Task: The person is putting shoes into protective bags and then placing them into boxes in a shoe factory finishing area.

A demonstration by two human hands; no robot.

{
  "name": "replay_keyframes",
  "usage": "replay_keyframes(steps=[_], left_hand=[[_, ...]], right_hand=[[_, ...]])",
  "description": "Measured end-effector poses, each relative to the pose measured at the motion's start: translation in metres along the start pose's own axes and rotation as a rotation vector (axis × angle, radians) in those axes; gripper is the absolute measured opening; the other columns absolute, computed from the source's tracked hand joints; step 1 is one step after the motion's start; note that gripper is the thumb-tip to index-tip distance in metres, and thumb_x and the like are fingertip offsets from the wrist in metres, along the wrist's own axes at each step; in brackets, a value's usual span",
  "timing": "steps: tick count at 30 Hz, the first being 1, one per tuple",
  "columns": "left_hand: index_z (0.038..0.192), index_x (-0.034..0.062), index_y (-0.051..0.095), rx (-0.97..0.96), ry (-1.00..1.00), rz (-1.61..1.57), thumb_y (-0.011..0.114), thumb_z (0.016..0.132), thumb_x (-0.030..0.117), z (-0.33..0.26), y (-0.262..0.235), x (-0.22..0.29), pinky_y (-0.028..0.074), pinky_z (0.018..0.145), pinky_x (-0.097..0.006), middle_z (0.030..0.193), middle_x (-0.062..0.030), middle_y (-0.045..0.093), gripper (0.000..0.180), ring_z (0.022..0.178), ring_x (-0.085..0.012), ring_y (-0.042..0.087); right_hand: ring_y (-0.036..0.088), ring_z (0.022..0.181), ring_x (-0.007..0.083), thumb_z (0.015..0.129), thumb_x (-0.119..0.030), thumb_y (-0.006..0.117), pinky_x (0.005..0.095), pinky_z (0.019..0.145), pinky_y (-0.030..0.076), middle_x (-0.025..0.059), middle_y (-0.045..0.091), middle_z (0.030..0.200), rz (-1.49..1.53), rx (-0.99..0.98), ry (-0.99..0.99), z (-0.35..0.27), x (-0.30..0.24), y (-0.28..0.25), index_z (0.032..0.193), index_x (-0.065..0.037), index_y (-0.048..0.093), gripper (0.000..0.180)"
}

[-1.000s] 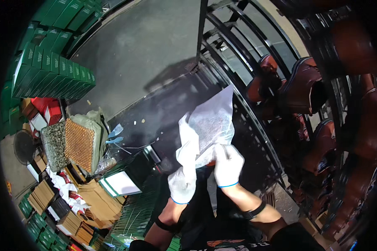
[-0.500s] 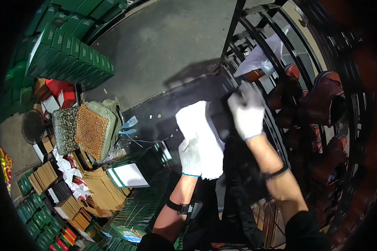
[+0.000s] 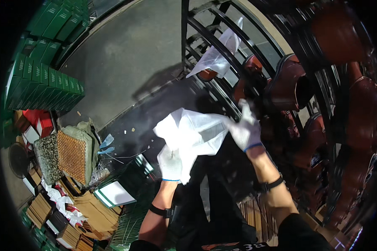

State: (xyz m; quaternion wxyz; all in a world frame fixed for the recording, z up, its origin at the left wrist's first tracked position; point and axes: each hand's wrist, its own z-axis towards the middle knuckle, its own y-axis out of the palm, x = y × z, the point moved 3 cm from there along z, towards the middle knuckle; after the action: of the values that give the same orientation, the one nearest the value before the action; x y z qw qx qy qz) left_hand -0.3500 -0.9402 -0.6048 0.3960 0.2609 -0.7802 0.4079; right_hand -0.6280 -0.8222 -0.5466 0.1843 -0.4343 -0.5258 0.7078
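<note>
In front of me, my left hand (image 3: 170, 163), in a white knit glove with a blue cuff edge, is closed around a folded stack of thin white sheets (image 3: 188, 144). One thin, see-through white sheet (image 3: 211, 127) spreads from the stack toward the right. My right hand (image 3: 245, 130), gloved alike, pinches that sheet's right corner between thumb and forefinger, while another finger points away from me. Just beyond the right hand stands a black metal rack (image 3: 222, 46) holding brown leather boots (image 3: 289, 85). A translucent white sheet (image 3: 222, 54) hangs over the rack's far end.
Stacked green boxes (image 3: 42, 85) stand at the far left. A stool-like seat with a wooden bead cushion (image 3: 73, 152), flat brown cardboard (image 3: 98, 209) and a white-and-green open box (image 3: 115, 194) lie on the left. Grey floor (image 3: 121, 54) stretches behind.
My right hand has come from beside the rack to the stack and now draws one sheet out to the right. The view has turned rightward, showing more boots.
</note>
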Motion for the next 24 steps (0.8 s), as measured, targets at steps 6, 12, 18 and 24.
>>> replay_keyframes(steps=[6,12,18,24], left_hand=[[0.122,0.0005,0.069,-0.071,0.135,0.135,0.047,0.115,0.045,-0.002,0.028,0.027,0.059,0.088,-0.05,0.107,-0.0278,0.075,0.05,0.102,-0.0489,0.073],[0.124,-0.0007,0.069,-0.082,-0.101,0.242,0.043,0.117,0.041,-0.002,0.011,-0.01,0.058,0.089,-0.053,0.108,-0.0306,0.075,0.05,0.104,-0.0496,0.073],[0.13,0.0012,0.068,-0.143,0.238,0.278,0.045,0.114,0.021,-0.024,0.01,-0.023,0.06,0.083,-0.054,0.101,-0.0282,0.074,0.035,0.096,-0.0475,0.074],[0.135,0.0018,0.068,-0.412,0.434,0.285,0.06,0.109,0.02,-0.023,0.009,0.021,0.06,0.083,-0.047,0.107,-0.0247,0.076,0.033,0.097,-0.0423,0.076]], right_hand=[[0.071,0.111,0.047,0.104,-0.04,0.07,0.0564,0.094,0.057,0.0265,0.076,0.114,-0.236,-0.219,0.158,0.065,0.074,0.039,0.117,-0.001,0.075,0.041],[0.072,0.086,0.015,0.107,-0.028,0.074,0.0334,0.075,0.056,0.0087,0.077,0.097,0.721,-0.438,0.508,-0.097,-0.008,-0.116,0.121,0.003,0.075,0.034],[0.067,0.071,0.0109,0.11,-0.028,0.068,0.0263,0.059,0.051,0.0021,0.074,0.091,1.056,-0.483,0.906,-0.147,-0.063,-0.135,0.116,0.002,0.076,0.032],[0.07,0.07,0.0352,0.097,-0.028,0.072,0.0454,0.062,0.056,0.0113,0.07,0.082,0.117,-0.743,-0.651,-0.142,-0.083,-0.074,0.084,-0.012,0.074,0.021]])
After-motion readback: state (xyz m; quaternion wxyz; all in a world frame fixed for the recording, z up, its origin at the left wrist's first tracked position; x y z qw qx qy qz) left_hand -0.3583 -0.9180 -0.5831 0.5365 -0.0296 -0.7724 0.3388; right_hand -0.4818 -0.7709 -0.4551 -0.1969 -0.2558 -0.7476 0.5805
